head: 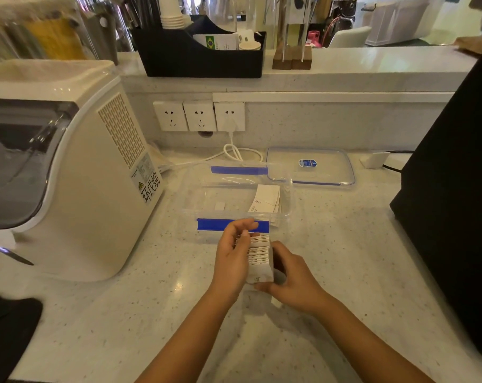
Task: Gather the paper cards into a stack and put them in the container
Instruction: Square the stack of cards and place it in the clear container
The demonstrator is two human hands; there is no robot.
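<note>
A: The paper cards [259, 257] sat as a thick block between both hands, just above the desk [151, 299] and in front of the clear plastic container [195, 189].

B: How were the grips?

A: The left hand [232, 261] pressed flat on one side, fingers curled over the top edge; the right hand [295, 283] clamped the opposite side and bottom corner. Both were pinching the stack.

B: What might have gone wrong?

A: I judged the block could bow and spill if either side eased off, since thin, smooth cards slide on each other. The near wall, with its blue clip [206, 225], could also have caught the lower edge.

B: Materials?

A: White rectangular cards with reddish edge marks, more cards [266, 201] already lying inside the rigid see-through box, its flat lid [325, 168] beyond, all on speckled, glossy stone.
</note>
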